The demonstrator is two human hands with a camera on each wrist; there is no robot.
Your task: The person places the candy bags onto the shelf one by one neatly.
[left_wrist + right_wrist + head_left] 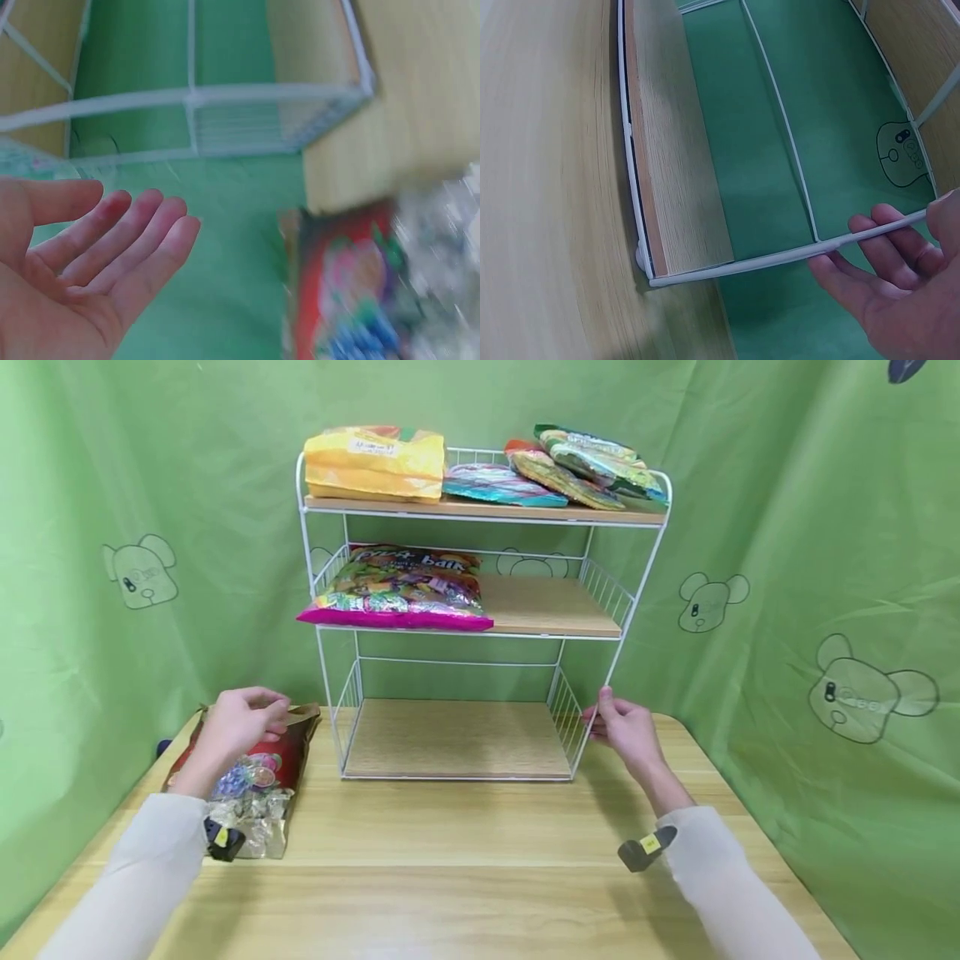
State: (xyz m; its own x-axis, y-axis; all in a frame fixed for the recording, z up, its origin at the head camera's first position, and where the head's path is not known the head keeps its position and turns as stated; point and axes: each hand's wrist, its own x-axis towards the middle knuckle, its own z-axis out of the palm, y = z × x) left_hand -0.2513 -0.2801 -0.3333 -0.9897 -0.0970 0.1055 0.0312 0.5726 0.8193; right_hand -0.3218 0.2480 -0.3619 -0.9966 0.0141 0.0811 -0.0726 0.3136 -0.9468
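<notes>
A white wire shelf rack (450, 739) with three wooden boards stands on the table. My right hand (633, 735) holds its right front post, the thumb on the near side and the fingers reaching behind; the right wrist view shows the fingertips (829, 271) at the white post (776, 259). My left hand (243, 722) hovers over a red and silver candy bag (258, 814) left of the rack and partly hides it. In the left wrist view that hand (97, 277) has its palm up, fingers loosely extended and nothing in them.
A dark, magenta-edged candy bag (397, 589) lies on the middle board's left side. On the top board are a yellow bag (375, 468), a blue striped bag (501, 485) and two overlapping green and orange packets (600, 460). Green curtains (825, 568) surround the table (420, 877).
</notes>
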